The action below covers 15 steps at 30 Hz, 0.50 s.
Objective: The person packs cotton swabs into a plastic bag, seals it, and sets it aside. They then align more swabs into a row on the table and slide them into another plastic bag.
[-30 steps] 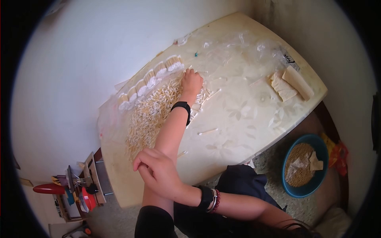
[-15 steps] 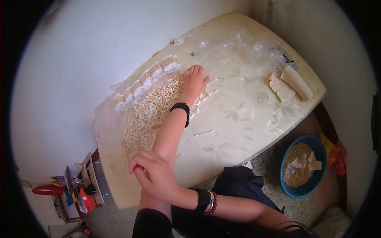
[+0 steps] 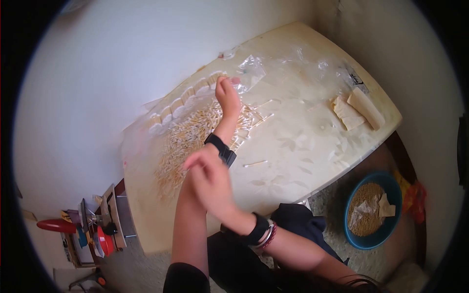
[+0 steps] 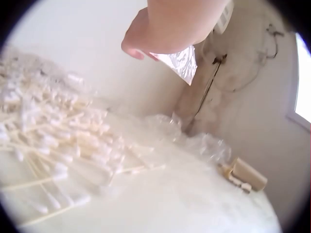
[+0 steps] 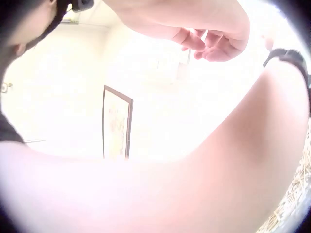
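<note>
My left hand (image 3: 228, 96) is raised over the far edge of a loose pile of cotton swabs (image 3: 188, 134), pinching a clear plastic bag (image 3: 252, 69). The left wrist view shows the hand (image 4: 170, 26) with the shiny plastic (image 4: 183, 64) hanging from its fingers, above scattered swabs (image 4: 63, 145). My right hand (image 3: 211, 183), blurred, is over my left forearm. In the right wrist view that hand (image 5: 209, 31) has loosely curled fingers and nothing in them. Bundled swabs (image 3: 177, 103) lie in a row behind the pile.
The table (image 3: 288, 180) meets the wall. A single swab (image 3: 255, 163) lies near its middle. At right are a tan roll (image 3: 366, 108) and a flat tan piece (image 3: 347, 113); crumpled plastic (image 3: 322, 66) is behind. A blue basin (image 3: 348, 227) of grains stands on the floor.
My left hand has lifted off the swabs, and clear plastic now hangs from it. My right hand has moved up and right along the left forearm.
</note>
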{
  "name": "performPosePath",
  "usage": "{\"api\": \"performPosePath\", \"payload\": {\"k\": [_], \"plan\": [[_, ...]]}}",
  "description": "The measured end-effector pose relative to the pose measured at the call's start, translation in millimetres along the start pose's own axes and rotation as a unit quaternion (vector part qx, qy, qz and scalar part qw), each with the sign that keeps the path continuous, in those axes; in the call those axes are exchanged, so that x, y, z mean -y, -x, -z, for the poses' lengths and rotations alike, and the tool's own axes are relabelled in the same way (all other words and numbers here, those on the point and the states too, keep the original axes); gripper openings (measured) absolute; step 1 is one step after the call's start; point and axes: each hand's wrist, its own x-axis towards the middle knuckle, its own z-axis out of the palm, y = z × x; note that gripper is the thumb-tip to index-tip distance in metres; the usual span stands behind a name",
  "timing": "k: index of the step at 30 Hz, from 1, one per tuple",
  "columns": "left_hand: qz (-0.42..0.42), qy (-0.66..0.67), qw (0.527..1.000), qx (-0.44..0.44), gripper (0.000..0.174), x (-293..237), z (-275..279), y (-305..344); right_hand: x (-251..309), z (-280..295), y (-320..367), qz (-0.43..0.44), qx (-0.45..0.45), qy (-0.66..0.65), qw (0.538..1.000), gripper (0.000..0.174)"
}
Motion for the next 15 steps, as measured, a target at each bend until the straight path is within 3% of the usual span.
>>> {"api": "performPosePath", "payload": {"k": [1, 2, 3, 5, 6, 7, 9, 11, 13, 15], "plan": [[-0.007, -0.003, 1.0, -0.007, 0.022, -15.5, 15.1, -2.6, 3.5, 5.3, -6.0, -0.063, -0.02, -0.045, 0.997, 0.015], [0.068, 0.054, 0.996, 0.016, 0.022, -32.7, 31.4, -4.9, 7.6, 12.1, -12.5, -0.125, -0.038, -0.088, 0.987, 0.017], [0.14, 0.109, 0.983, 0.04, 0.023, -56.9, 46.3, -5.2, 5.3, 18.9, -20.5, -0.069, -0.071, -0.055, 0.994, 0.022], [0.135, 0.098, 0.985, 0.046, 0.024, -106.2, 79.8, -1.9, -3.7, 33.9, -35.3, -0.009, -0.112, -0.029, 0.993, 0.034], [0.152, 0.041, 0.975, 0.157, 0.025, -127.0, 102.8, -1.6, -3.6, 41.1, -41.7, -0.006, -0.119, -0.034, 0.992, 0.043], [0.17, -0.018, 0.949, 0.265, 0.025, -148.5, 120.3, 2.4, 3.0, 45.3, -47.4, -0.026, -0.099, -0.051, 0.993, 0.053], [0.193, -0.071, 0.943, 0.263, 0.025, -194.9, 140.0, 18.7, 15.1, 52.5, -51.7, -0.054, -0.066, -0.073, 0.994, 0.063], [0.214, -0.18, 0.895, 0.349, 0.023, -227.9, 159.2, 33.4, 23.8, 56.1, -48.1, -0.181, 0.184, -0.184, 0.948, 0.074], [0.205, -0.172, 0.906, 0.327, 0.024, -247.0, 177.1, 45.7, 29.6, 47.0, -34.7, -0.209, 0.222, -0.146, 0.941, 0.072], [0.211, -0.176, 0.882, 0.383, 0.019, -268.0, 190.9, 55.9, 31.1, 41.6, -25.9, -0.233, 0.258, -0.105, 0.932, 0.071]]}}
